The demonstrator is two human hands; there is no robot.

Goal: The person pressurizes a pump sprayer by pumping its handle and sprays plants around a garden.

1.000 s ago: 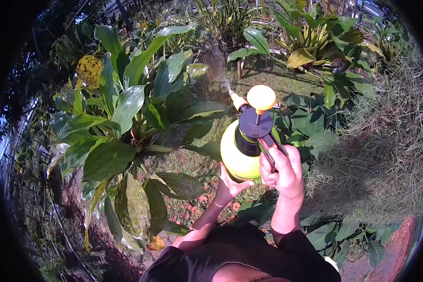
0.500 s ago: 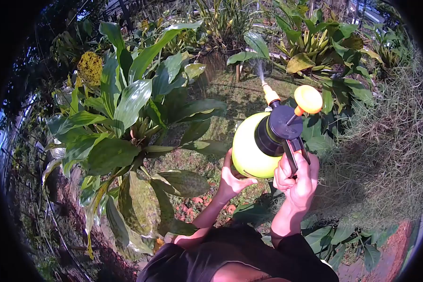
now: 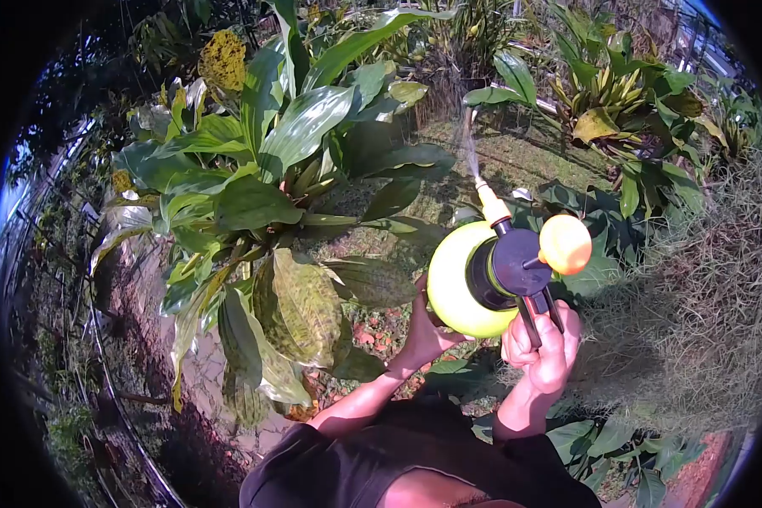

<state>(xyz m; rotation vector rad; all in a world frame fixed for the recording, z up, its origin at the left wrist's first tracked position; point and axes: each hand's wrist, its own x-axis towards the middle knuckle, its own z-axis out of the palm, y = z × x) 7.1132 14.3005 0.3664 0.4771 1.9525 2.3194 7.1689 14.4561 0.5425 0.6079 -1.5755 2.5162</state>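
Observation:
A yellow-green pump sprayer (image 3: 454,284) with a black top is held tilted in front of me. My right hand (image 3: 549,354) is closed round its black handle, fingers at the trigger. Cupped against the bottle's lower left side is my left hand (image 3: 426,340), its fingers partly hidden behind the bottle. The yellow nozzle (image 3: 490,201) points away from me, and a fine spray (image 3: 470,148) leaves its tip. An orange-yellow pump knob (image 3: 565,244) sticks out on the right. Left of the bottle stands a large broad-leaved plant (image 3: 300,140).
More leafy plants (image 3: 622,93) grow at the back right. A mound of dry, tangled grass (image 3: 694,288) fills the right side. Spotted, yellowing leaves (image 3: 305,309) hang near my left forearm. Reddish pieces (image 3: 368,334) lie on the ground beneath.
The view has shifted, so the plants appear farther right. The sprayer sits slightly lower and right in view, with both hands still on it. Spray continues from the nozzle.

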